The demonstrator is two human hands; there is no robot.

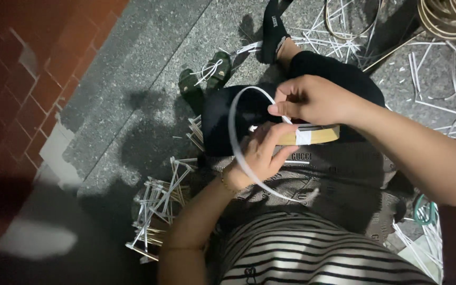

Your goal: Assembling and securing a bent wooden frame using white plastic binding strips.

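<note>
Though dim, hands [291,124] grip wood stick [317,136], white strip [236,137].

A grey speckled stone floor [149,68] is carrying scattered white strips [439,79], a bundle of white-wrapped sticks [157,211], a green sandal [207,79] and coiled cane hoops [447,18].

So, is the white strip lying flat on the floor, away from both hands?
No, the right hand pinches the white strip, which loops past the left hand holding a tan stick.
</note>
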